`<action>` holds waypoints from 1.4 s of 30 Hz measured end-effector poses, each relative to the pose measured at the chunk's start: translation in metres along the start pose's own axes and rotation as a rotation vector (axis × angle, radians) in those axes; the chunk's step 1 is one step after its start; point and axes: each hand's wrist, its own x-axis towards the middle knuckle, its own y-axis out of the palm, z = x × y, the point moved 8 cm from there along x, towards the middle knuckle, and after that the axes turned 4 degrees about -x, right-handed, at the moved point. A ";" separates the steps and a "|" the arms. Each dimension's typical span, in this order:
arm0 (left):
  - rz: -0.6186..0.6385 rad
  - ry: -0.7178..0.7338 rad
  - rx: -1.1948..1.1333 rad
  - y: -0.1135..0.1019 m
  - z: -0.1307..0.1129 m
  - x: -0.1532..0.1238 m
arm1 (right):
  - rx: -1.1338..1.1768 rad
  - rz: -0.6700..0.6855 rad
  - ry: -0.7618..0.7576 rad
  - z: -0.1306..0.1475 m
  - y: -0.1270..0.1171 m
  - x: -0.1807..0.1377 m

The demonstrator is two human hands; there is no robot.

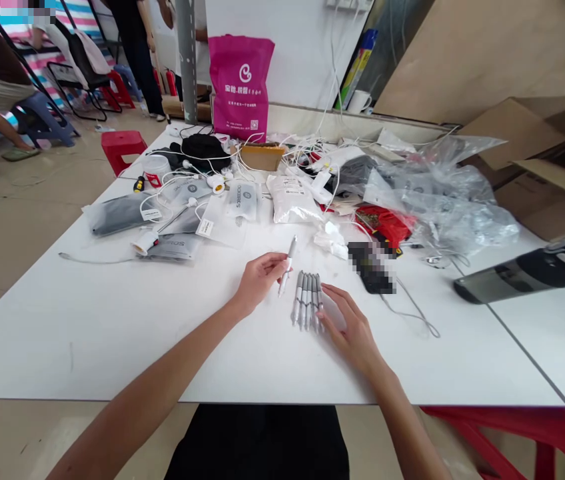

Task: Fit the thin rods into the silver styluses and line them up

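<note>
My left hand [261, 283] pinches a white and grey pen [288, 267] between thumb and fingers, just above the white table [202, 347]. To its right, several matching pens [306, 301] lie side by side in a neat row, their grey ends pointing away from me. My right hand [350, 327] rests at the right side of this row, thumb and fingers spread and apart. Its thumb and index fingertip are at the outermost pen; whether they press on it is hard to tell.
Bagged dark items [117, 213], white cables and a white packet [292, 199] crowd the table's far half. Beyond my right hand lie a dark, pixelated phone [372, 267] and a tumbler [527, 270] on its side. A pink bag [241, 87] stands at the back; people are farther left.
</note>
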 end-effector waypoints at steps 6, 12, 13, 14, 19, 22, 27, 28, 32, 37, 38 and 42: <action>0.015 -0.018 -0.340 -0.001 -0.002 0.003 | 0.167 0.048 -0.047 0.021 0.020 0.065; -0.099 0.041 -0.234 -0.019 -0.003 0.005 | 0.169 0.116 -0.210 0.045 0.048 0.107; -0.094 0.043 -0.232 -0.021 -0.004 0.006 | 0.133 0.107 -0.234 0.045 0.049 0.108; -0.072 0.042 -0.244 -0.021 -0.005 0.007 | 0.094 0.099 -0.247 0.043 0.049 0.107; 0.026 0.042 -0.238 -0.016 -0.011 0.008 | -0.014 0.070 -0.269 0.027 0.046 0.094; -0.066 0.020 -0.161 -0.022 -0.007 0.009 | -0.048 0.045 -0.301 0.025 0.045 0.090; -0.206 -0.015 -0.091 -0.033 -0.002 0.008 | -0.121 0.027 -0.334 0.027 0.047 0.091; -0.222 -0.018 -0.084 -0.034 -0.002 0.008 | -0.139 0.024 -0.339 0.028 0.047 0.091; -0.275 -0.014 -0.071 -0.037 -0.004 0.006 | -0.207 0.008 -0.358 0.031 0.046 0.090; -0.299 0.000 -0.068 -0.038 -0.008 0.005 | -0.239 0.007 -0.354 0.034 0.045 0.090; -0.299 -0.001 -0.068 -0.038 -0.008 0.005 | -0.239 0.007 -0.354 0.035 0.045 0.090; -0.260 0.002 -0.084 -0.033 -0.009 0.005 | -0.207 0.008 -0.342 0.034 0.045 0.090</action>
